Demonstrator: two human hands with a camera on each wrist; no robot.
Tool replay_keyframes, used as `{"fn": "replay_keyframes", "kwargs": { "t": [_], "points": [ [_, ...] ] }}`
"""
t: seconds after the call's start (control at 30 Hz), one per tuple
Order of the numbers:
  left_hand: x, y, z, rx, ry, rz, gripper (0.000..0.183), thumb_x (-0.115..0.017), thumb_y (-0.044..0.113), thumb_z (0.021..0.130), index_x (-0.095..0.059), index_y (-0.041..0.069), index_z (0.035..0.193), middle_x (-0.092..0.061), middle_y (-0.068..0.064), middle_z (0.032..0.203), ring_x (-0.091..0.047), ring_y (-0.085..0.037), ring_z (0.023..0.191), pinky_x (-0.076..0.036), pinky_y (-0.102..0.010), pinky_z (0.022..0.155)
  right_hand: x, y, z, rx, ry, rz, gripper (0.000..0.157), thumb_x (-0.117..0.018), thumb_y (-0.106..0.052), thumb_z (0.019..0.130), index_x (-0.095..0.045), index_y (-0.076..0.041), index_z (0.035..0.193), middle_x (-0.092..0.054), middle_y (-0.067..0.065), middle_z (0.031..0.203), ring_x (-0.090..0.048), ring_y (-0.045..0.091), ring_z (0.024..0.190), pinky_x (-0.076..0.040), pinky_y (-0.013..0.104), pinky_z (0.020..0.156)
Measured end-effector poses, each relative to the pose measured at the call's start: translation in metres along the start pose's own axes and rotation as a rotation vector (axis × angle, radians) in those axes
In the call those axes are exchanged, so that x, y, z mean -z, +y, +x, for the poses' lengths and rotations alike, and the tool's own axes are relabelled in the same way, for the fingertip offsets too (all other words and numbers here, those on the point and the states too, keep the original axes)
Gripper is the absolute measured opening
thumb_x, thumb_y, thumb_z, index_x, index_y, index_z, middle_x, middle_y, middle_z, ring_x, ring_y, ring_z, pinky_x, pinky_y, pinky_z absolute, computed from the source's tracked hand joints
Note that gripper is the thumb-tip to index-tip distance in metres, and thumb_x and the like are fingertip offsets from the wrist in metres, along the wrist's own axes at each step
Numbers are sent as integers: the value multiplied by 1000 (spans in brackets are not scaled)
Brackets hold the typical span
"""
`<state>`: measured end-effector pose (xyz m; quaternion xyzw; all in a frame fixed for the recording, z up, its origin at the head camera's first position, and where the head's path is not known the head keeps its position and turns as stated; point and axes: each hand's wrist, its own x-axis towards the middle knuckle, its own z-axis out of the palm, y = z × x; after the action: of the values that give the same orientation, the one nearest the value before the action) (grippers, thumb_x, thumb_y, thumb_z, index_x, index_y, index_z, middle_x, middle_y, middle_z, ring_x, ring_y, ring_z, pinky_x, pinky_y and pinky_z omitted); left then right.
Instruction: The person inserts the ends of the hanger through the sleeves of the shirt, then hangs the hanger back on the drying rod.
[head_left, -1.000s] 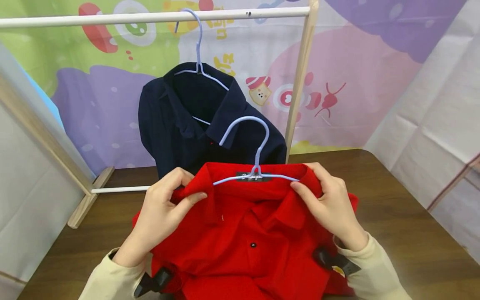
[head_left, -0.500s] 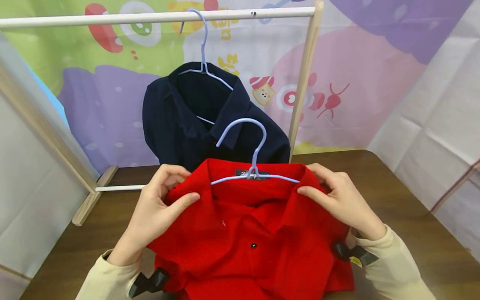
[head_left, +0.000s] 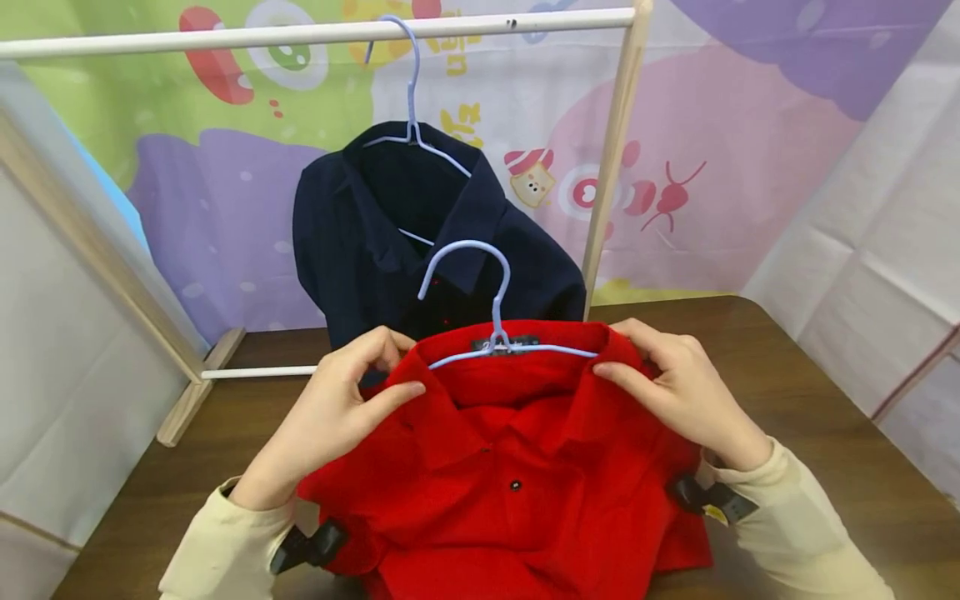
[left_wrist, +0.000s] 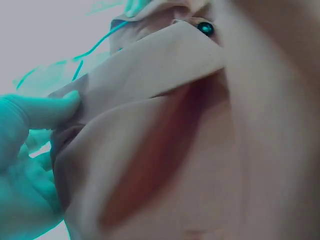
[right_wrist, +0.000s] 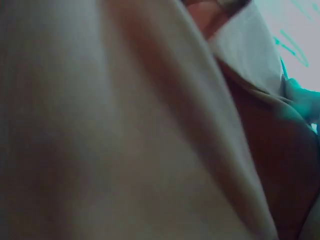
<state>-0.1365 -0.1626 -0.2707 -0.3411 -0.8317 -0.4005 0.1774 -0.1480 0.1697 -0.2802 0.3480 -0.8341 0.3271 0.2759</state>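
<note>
A red collared shirt [head_left: 480, 500] hangs on a light-blue hanger [head_left: 503, 287], whose hook rises above the collar. My left hand [head_left: 352, 392] pinches the shirt by the left side of its collar, thumb in front and fingers behind. On the other side my right hand [head_left: 678, 387] pinches the collar the same way. The left wrist view shows the left thumb [left_wrist: 55, 107] on the collar cloth [left_wrist: 145, 70]. Cloth [right_wrist: 125, 125] fills most of the right wrist view, with part of the right hand [right_wrist: 302, 102] at its edge.
Behind the red shirt, a navy shirt [head_left: 337, 242] hangs by another light-blue hanger [head_left: 414, 83] from the rack's white rail [head_left: 225, 37]. A wooden post [head_left: 611, 167] supports the rail at right. Beneath is a brown table [head_left: 795, 400]; a printed cloth [head_left: 712, 167] hangs behind.
Both hands keep hold of the collar. The left hand has shifted slightly right along it, the right hand outward. The red shirt's hanger hook has swung a little left.
</note>
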Motion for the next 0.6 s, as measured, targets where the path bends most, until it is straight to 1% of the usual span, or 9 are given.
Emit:
{"fn": "replay_keyframes", "kwargs": {
  "t": [0.03,0.13,0.2,0.27,0.33,0.4,0.5,0.57,0.6],
  "points": [
    [-2,0,0,-23,10,40,26,-71,4,76,-46,13,78,-61,6,91,-54,-5,77,-40,-20,58,0,-1,1,-14,4,-17,29,-74,-7,72,-61,-16,95,-52,-14,66,-42,-1,54,-34,13,53],
    [-5,-1,-3,-71,43,124,28,-70,2,76,-45,13,78,-52,9,70,-40,-2,60,-31,-18,50,1,-4,3,-77,-6,-26,24,-72,-10,75,-60,-18,94,-48,-15,61,-41,1,52,-32,15,52],
    [-8,-2,-4,-82,82,139,26,-69,1,76,-46,12,81,-44,10,62,-33,-1,54,-30,-17,48,2,-6,4,-113,-33,-16,20,-71,-12,77,-59,-19,93,-46,-14,58,-40,2,50,-32,16,50],
    [-11,-2,-5,-88,123,124,25,-69,-1,77,-47,10,84,-42,9,59,-30,-1,51,-28,-16,46,2,-7,6,-127,-54,-31,19,-70,-14,79,-58,-20,92,-44,-15,58,-40,2,50,-33,17,50],
    [-13,-2,-6,-83,146,69,24,-67,-2,78,-49,7,90,-52,7,63,-36,-1,50,-32,-15,46,1,-8,8,-100,-61,-82,20,-71,-17,78,-57,-19,92,-42,-14,57,-40,2,51,-33,18,51],
    [-13,-2,-6,-79,160,32,26,-66,-2,78,-51,5,98,-58,4,67,-39,-2,51,-33,-15,46,-1,-10,10,-50,-42,-142,21,-72,-19,77,-58,-17,92,-44,-13,59,-40,2,53,-33,19,52],
    [-13,-3,-7,-67,172,21,28,-66,-2,79,-55,7,103,-63,2,71,-41,-2,52,-33,-16,46,-4,-13,13,39,33,-203,20,-70,-25,79,-59,-13,91,-49,-9,60,-41,3,53,-34,20,52],
    [-13,-4,-7,-64,199,51,25,-67,-2,78,-58,9,100,-60,4,67,-39,-2,51,-32,-16,46,-5,-14,14,80,105,-223,23,-65,-33,83,-61,-11,89,-52,-6,60,-41,5,51,-34,22,50],
    [-14,-5,-7,-62,211,60,24,-67,-2,78,-59,10,98,-58,5,65,-38,-2,51,-32,-16,46,-5,-14,15,91,140,-228,27,-61,-37,85,-61,-11,87,-53,-5,60,-42,6,51,-34,23,50]
  ]
}}
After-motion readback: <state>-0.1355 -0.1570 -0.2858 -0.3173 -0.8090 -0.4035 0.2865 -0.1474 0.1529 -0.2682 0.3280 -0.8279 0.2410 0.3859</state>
